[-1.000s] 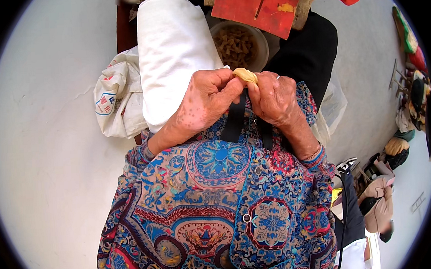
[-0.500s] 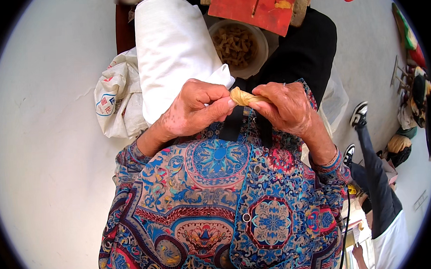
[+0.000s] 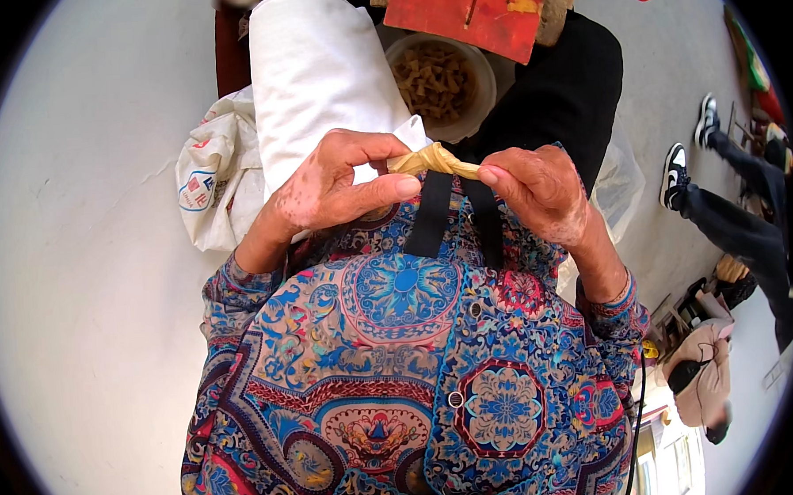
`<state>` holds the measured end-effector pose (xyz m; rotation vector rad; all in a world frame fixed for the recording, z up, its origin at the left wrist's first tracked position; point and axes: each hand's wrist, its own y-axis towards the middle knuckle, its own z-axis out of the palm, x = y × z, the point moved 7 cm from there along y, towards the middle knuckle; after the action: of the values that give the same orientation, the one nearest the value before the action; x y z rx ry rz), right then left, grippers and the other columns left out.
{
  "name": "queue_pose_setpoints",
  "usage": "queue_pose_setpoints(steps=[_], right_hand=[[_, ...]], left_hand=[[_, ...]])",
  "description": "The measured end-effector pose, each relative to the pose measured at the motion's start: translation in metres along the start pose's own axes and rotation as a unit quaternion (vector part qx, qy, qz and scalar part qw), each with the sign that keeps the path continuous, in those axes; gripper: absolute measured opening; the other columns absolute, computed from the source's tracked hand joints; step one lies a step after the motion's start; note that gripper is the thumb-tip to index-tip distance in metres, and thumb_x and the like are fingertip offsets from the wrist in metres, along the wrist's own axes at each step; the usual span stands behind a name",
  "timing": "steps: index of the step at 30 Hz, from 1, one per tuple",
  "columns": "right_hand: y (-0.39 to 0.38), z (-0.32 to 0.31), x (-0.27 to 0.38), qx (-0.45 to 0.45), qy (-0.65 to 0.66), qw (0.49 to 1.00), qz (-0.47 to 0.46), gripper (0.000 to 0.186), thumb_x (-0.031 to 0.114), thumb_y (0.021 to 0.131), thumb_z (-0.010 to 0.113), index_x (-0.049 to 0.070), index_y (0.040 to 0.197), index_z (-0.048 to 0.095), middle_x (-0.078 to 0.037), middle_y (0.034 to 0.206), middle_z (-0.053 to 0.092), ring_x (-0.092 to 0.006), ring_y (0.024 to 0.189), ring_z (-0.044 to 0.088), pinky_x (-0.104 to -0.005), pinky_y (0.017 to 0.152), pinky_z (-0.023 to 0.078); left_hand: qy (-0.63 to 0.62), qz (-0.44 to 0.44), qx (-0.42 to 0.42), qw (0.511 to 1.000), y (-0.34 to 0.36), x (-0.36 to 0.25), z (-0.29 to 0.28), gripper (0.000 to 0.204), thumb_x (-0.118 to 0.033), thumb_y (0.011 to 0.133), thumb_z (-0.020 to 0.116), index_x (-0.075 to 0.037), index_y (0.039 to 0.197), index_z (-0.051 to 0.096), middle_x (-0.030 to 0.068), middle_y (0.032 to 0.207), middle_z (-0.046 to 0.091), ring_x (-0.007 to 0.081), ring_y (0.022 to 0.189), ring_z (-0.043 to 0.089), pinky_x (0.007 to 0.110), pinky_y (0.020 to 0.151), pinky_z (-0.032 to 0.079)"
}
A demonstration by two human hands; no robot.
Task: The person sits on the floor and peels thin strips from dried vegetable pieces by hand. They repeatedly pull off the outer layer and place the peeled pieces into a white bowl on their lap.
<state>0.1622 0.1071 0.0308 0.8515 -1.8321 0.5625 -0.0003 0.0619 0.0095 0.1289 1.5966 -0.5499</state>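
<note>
A pale yellow strip, twisted with a knot-like wrap [image 3: 439, 160], is stretched level between my hands above my lap. Its narrow right tail is pinched by the thumb and bent fingers of my right hand [image 3: 540, 192]. My left hand [image 3: 336, 179] has its thumb and forefinger spread apart; the strip's wider left end rests at the forefinger's tip. Whether other left fingers touch it from behind is hidden. Beyond my hands, a white bowl [image 3: 489, 89] holds many brownish-yellow short pieces [image 3: 433, 79].
White cloth [image 3: 314, 74] covers my left thigh. A red board [image 3: 466, 14] on a wooden support juts over the bowl. A printed white sack [image 3: 221, 180] lies at the left, and clear plastic [image 3: 619, 180] at the right. Another person's legs [image 3: 741, 232] appear at far right.
My left thumb has come away from the strip, showing more of its wrapped part. My right hand has drawn slightly right along its tail. The other person's legs have moved farther up the view.
</note>
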Motion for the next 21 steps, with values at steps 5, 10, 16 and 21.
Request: queue_pose_setpoints(steps=[5, 10, 16, 21], right_hand=[[0.003, 0.0, 0.0, 0.0, -0.005, 1.0, -0.027, 0.012, 0.012, 0.088, 0.061, 0.001, 0.083, 0.062, -0.011, 0.062, 0.055, -0.0276, 0.05, 0.056, -0.0352, 0.044, 0.041], [0.001, 0.0, -0.003, 0.006, 0.003, 1.0, -0.024, 0.012, 0.011, 0.088, 0.061, 0.001, 0.082, 0.062, -0.011, 0.059, 0.054, -0.0269, 0.048, 0.054, -0.0348, 0.043, 0.04], [-0.007, -0.002, 0.005, 0.006, 0.031, 0.998, -0.053, 0.011, 0.01, 0.087, 0.062, 0.001, 0.081, 0.062, -0.011, 0.058, 0.054, -0.0253, 0.046, 0.053, -0.0337, 0.042, 0.039], [-0.008, -0.003, 0.011, 0.001, 0.028, 0.997, -0.065, 0.012, 0.01, 0.087, 0.062, 0.001, 0.079, 0.062, -0.01, 0.055, 0.053, -0.0253, 0.044, 0.052, -0.0337, 0.041, 0.038]], left_hand=[[0.05, 0.015, 0.026, 0.998, 0.013, -0.007, 0.002, 0.028, -0.027, 0.087, 0.065, 0.001, 0.083, 0.065, 0.0036, 0.062, 0.058, 0.009, 0.057, 0.052, 0.024, 0.051, 0.039], [-0.053, -0.083, 0.054, 0.994, 0.01, 0.005, 0.007, 0.029, -0.023, 0.091, 0.061, 0.001, 0.076, 0.062, 0.0019, 0.06, 0.056, 0.0065, 0.054, 0.046, 0.023, 0.048, 0.035], [-0.117, 0.021, 0.047, 0.992, -0.004, -0.012, 0.011, 0.032, -0.017, 0.092, 0.059, 0.001, 0.066, 0.06, 0.0022, 0.054, 0.054, 0.0068, 0.047, 0.045, 0.024, 0.043, 0.032], [-0.103, 0.015, 0.048, 0.993, -0.008, -0.014, 0.009, 0.032, -0.015, 0.089, 0.061, 0.001, 0.061, 0.058, 0.0024, 0.052, 0.053, 0.0078, 0.046, 0.048, 0.025, 0.043, 0.034]])
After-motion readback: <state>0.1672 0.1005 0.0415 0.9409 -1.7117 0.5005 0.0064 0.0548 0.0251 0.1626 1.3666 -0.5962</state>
